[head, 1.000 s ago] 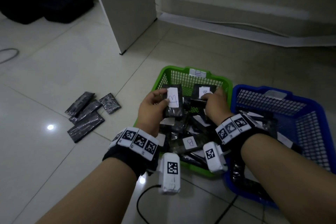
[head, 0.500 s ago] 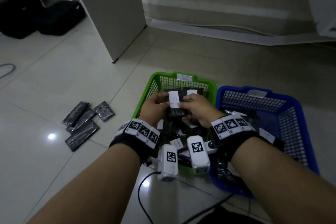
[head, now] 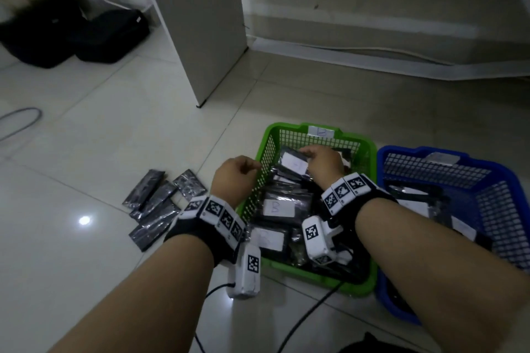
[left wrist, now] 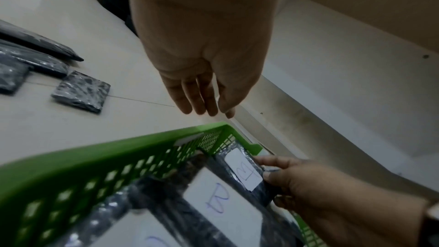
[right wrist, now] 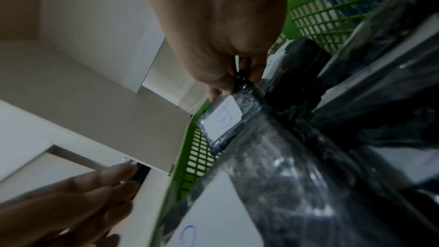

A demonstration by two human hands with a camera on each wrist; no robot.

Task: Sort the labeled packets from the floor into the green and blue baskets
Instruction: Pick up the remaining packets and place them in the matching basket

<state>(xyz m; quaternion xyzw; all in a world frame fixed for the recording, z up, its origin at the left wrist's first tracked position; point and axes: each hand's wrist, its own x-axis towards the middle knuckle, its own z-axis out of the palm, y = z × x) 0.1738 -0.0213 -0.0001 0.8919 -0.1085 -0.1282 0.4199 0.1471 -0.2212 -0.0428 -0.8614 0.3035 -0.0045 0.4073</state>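
Observation:
My right hand [head: 311, 156] pinches a black packet with a white "B" label [head: 295, 165] low over the far end of the green basket [head: 371, 209]. In the right wrist view, the packet [right wrist: 223, 119] hangs from my fingers [right wrist: 240, 74] just inside the green wall. My left hand [head: 243, 169] hovers over the basket's left rim with nothing in it, its fingers [left wrist: 204, 100] straight and relaxed. Several black packets [head: 160, 203] lie on the floor to the left. The blue basket [head: 510, 180] stands right of the green one.
Both baskets hold several labeled packets. A white cabinet panel [head: 200, 23] stands on the floor behind the green basket. Black bags [head: 109, 34] lie far left. A grey cable [head: 23, 123] loops at the left edge, and a black cord [head: 309, 318] trails near me.
My left hand let go of the "B" packet and drew back left to the basket's rim. My right hand took the packet over and moved it to the green basket's far end.

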